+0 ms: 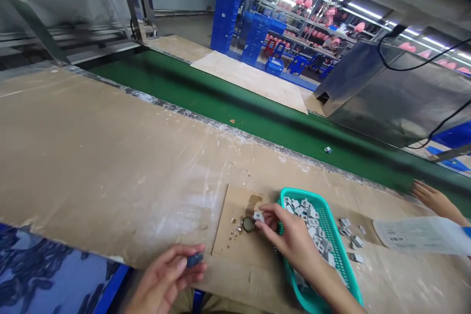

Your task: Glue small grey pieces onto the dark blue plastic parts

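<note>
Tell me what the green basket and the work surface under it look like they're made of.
The green basket looks like moulded plastic: glossy teal with an even mesh wall. The work surface looks like matte brown fibreboard or cardboard, scuffed white; which one is unclear.

A matt brown board table (pixel 110 157), scuffed and streaked with white dust, fills the left and centre of the frame. At lower centre lies a smooth cardboard sheet (pixel 239 240). Beside it, at lower right, sits a glossy teal plastic mesh basket (pixel 331 235) of small pale grey plastic parts (pixel 312 230). A matt green belt (pixel 257 117) crosses the middle. At upper right stands a dull sheet-metal housing (pixel 386 98). White paper (pixel 419 233) lies at right.
</note>
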`<state>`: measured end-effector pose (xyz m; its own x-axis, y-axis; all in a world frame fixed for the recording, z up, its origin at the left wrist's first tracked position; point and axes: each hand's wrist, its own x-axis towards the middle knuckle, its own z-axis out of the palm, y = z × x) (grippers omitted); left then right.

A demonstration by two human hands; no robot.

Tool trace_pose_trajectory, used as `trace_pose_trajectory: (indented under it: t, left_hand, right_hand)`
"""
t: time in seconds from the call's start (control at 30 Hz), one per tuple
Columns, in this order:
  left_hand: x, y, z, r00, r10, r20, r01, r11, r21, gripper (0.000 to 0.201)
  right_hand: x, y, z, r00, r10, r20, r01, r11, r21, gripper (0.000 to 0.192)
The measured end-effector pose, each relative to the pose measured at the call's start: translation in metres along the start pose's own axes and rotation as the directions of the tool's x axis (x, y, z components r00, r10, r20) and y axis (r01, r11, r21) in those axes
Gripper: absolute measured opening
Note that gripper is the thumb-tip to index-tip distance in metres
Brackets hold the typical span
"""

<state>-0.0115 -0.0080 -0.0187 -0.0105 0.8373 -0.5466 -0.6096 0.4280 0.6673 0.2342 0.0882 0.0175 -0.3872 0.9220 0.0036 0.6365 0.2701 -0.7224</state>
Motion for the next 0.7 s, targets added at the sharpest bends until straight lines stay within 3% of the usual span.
trace_pose_trajectory:
  t: [0.1, 0.27, 0.37, 0.43, 0.6, 0.7]
  left_hand:
    - [0.006, -0.003, 0.022, 0.997, 0.074, 0.036, -0.075, 0.996, 0.042, 0.038]
    - [0.01, -0.01, 0.029, 0.97, 0.245, -0.012, -0.241, 0.962, 0.125, 0.044]
    - [0.012, -0.013, 0.028, 0.971, 0.236, -0.041, -0.232, 0.969, 0.084, 0.055]
    - [0.014, -0.015, 0.027, 0.981, 0.193, -0.005, -0.192, 0.978, 0.076, 0.051]
    - [0.021, -0.021, 0.031, 0.989, 0.145, 0.025, -0.146, 0.988, 0.041, 0.049]
    - [0.024, -0.026, 0.039, 0.99, 0.127, 0.059, -0.129, 0.991, 0.033, 0.048]
  right_hand:
    - [0.002, 0.004, 0.01, 0.999, -0.047, 0.022, 0.05, 0.989, -0.138, 0.011]
    - [0.0, 0.008, 0.015, 0.992, -0.113, 0.065, 0.124, 0.97, -0.208, 0.015]
    - [0.0, 0.01, 0.018, 0.992, -0.108, 0.066, 0.121, 0.964, -0.235, 0.015]
    - [0.0, 0.011, 0.018, 0.992, -0.106, 0.066, 0.119, 0.965, -0.236, 0.015]
    - [-0.001, 0.002, 0.011, 0.999, -0.036, -0.004, 0.035, 0.995, -0.095, 0.013]
    - [-0.005, -0.011, 0.007, 0.992, 0.126, -0.016, -0.122, 0.978, 0.168, 0.015]
